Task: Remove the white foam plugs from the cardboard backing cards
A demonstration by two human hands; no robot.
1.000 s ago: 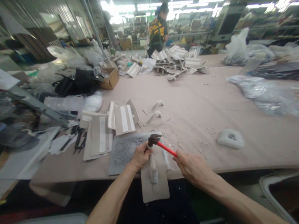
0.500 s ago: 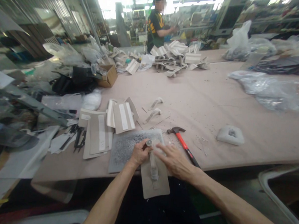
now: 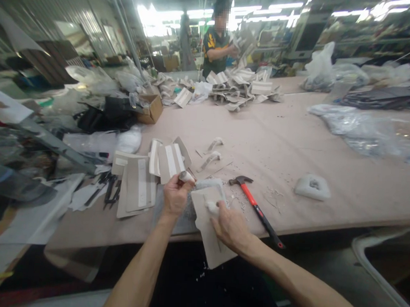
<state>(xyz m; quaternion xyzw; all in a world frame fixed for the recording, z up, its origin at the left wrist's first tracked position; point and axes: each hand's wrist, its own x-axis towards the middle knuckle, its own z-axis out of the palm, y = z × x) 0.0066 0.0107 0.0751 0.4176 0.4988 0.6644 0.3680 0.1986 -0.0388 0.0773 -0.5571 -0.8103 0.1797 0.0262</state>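
Between the fingers and thumb of my left hand (image 3: 177, 195) is a short whitish cylinder with a grey round end (image 3: 186, 176); its exact kind is unclear. My right hand (image 3: 233, 226) is closed around the raised pale handle (image 3: 213, 209) of a beige flat panel (image 3: 205, 217). This panel hangs tilted over the table's front edge. Beneath both hands lies a grey board (image 3: 161, 208) strewn with small bits. To the right rests a claw hammer (image 3: 249, 194) with a red and black handle.
Beige panels with white strips (image 3: 140, 182) are stacked at left. Two loose curved handles (image 3: 211, 159) lie behind the board. A whitish block (image 3: 312, 186) sits at right. Across the table, a person (image 3: 215, 46) stands behind a heap of panels (image 3: 236, 88).
My left hand has moved left with the cylinder, away from the panel. My right hand, earlier with fingers spread, now grips the panel's handle, and the panel has tilted.
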